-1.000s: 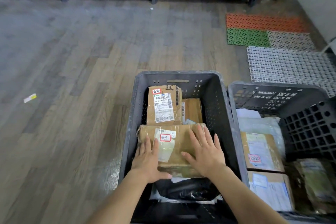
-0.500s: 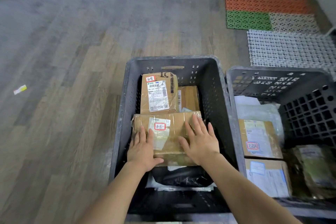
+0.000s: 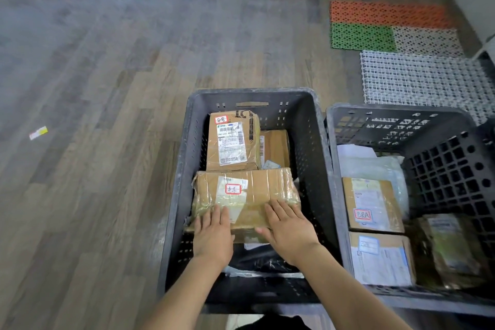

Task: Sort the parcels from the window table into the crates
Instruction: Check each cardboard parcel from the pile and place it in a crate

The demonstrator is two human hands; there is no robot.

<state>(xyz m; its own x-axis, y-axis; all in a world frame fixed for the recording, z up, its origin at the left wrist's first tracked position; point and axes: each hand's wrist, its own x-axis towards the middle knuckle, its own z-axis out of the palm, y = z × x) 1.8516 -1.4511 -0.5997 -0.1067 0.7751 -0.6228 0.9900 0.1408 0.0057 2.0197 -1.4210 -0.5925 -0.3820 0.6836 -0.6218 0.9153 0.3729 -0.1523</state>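
Both hands lie flat, fingers straight, on the near edge of a taped parcel (image 3: 245,195): the left hand (image 3: 213,236) on its near left corner, the right hand (image 3: 290,228) on its near right. The parcel rests in the left crate (image 3: 176,195), over a black bag (image 3: 265,262). It should be pressed level and kept clear of the upright box (image 3: 231,142) behind. The right crate (image 3: 332,147) stands just beside.

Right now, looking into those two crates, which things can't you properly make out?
All in the head view:
- Black bag in the left crate: mostly hidden under the taped parcel and both hands.
- Red-framed sticker on that parcel: writing too small to read.
- Right crate: far side cut off by the frame's right edge.
- Greenish packet: blurred, label unreadable.
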